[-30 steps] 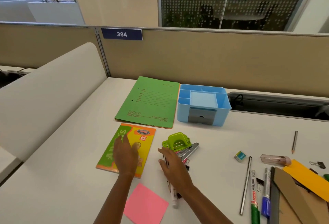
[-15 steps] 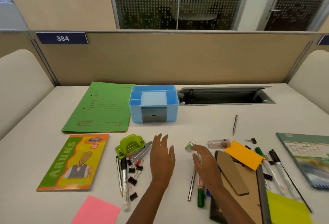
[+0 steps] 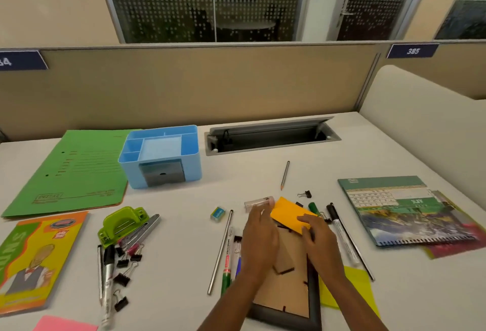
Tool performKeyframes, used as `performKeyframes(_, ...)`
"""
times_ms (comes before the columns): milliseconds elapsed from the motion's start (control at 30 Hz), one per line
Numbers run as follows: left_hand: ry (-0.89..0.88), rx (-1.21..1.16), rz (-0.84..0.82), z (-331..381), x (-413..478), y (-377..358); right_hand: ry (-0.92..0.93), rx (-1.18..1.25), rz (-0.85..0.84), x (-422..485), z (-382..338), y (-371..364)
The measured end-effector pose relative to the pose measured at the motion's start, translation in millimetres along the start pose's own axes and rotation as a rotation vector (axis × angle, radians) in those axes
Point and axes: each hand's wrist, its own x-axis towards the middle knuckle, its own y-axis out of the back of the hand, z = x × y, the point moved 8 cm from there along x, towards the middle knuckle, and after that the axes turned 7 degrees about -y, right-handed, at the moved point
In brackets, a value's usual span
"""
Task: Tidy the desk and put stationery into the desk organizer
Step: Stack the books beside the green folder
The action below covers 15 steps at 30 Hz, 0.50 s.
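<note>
The blue desk organizer (image 3: 194,155) stands at the back left with nothing showing in its compartments. My left hand (image 3: 259,236) lies flat over the back of a photo frame (image 3: 286,294), its fingertips near a clear pink-tipped item (image 3: 257,202). My right hand (image 3: 319,241) rests its fingers on the near corner of an orange sticky pad (image 3: 285,212) that lies across the frame. Loose stationery surrounds them: an eraser (image 3: 217,213), a pencil (image 3: 284,175), a metal rod (image 3: 220,251), a green marker (image 3: 226,275) and black pens (image 3: 342,233).
At the left lie a green hole punch (image 3: 123,221), several binder clips (image 3: 123,262), a marker (image 3: 107,278), a green folder (image 3: 73,172) and an orange book (image 3: 34,259). A spiral calendar (image 3: 402,212) sits right. An open cable tray (image 3: 271,136) lies behind.
My view swung right across the desk. Both hands left the book and hole punch, moving right onto the photo frame and the orange pad.
</note>
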Motion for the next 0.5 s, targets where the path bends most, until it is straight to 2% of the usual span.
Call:
performKeyframes(100,0.003,0.031,-0.121,18,9,-29,-0.037,-0.031,0.039,5,25,21)
performKeyframes(200,-0.081,0.027,-0.153,44,11,-57,-0.077,-0.034,0.074,5,47,46)
performKeyframes(300,-0.153,0.005,-0.268,72,9,-92,-0.106,-0.023,0.112,4,71,73)
performKeyframes(400,-0.315,0.137,-0.382,105,2,-130,-0.152,-0.052,0.185,3,94,103)
performKeyframes(500,-0.387,0.212,-0.493,133,-5,-163,-0.259,-0.098,0.242,1,124,129)
